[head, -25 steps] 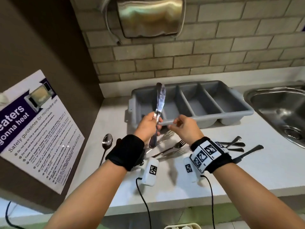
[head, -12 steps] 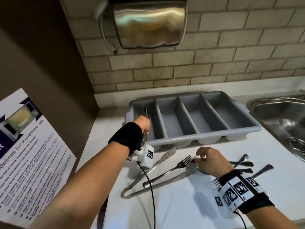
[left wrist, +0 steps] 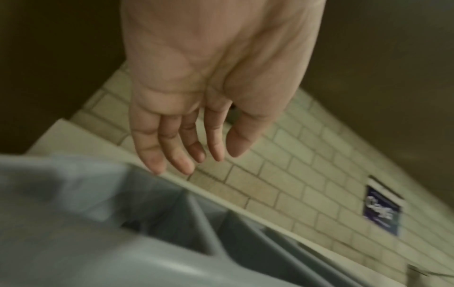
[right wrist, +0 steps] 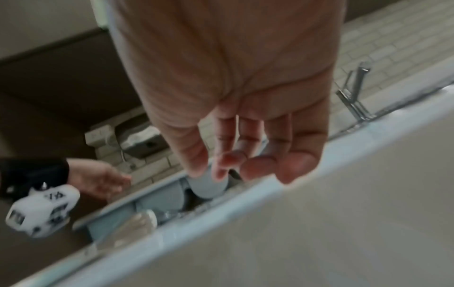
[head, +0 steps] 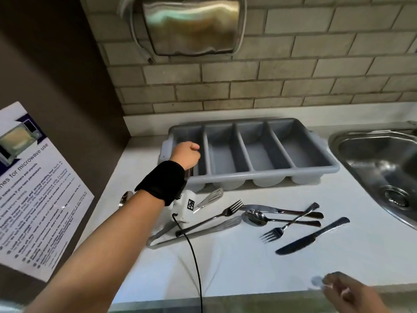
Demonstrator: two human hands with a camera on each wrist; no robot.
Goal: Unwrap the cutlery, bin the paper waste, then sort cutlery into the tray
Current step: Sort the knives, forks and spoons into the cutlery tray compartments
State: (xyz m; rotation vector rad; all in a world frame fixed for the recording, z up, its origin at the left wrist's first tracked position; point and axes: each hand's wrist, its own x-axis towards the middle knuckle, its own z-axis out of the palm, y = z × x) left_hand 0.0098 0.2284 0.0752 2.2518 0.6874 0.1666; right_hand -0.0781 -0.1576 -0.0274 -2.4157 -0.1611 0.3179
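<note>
My left hand [head: 186, 154] is hovering over the leftmost compartment of the grey tray [head: 316, 171], its fingers [left wrist: 169, 149] hanging loose and released, gripping nothing. My right hand [head: 347, 294] is hanging low at the counter's front edge, fingers [right wrist: 258, 155] slack; a pale blurred scrap sits at the fingertips in the head view, and I cannot tell whether it is being pinched.

The tray's three right compartments are showing bare grey floors; a sliver of metal is showing beneath my left wrist in the leftmost one, mostly hidden.

On the white counter [head: 248, 274] in front of the tray, tongs [head: 203, 231] are lying with a fork [head: 225, 213] across them. Beside them are lying a spoon [head: 257, 218], a knife [head: 270, 209], a second fork [head: 279, 231] and a second knife [head: 311, 239]. Another spoon [head: 124, 197] is peeking out behind my left forearm. A steel sink [head: 383, 168] is cut off at right.
</note>
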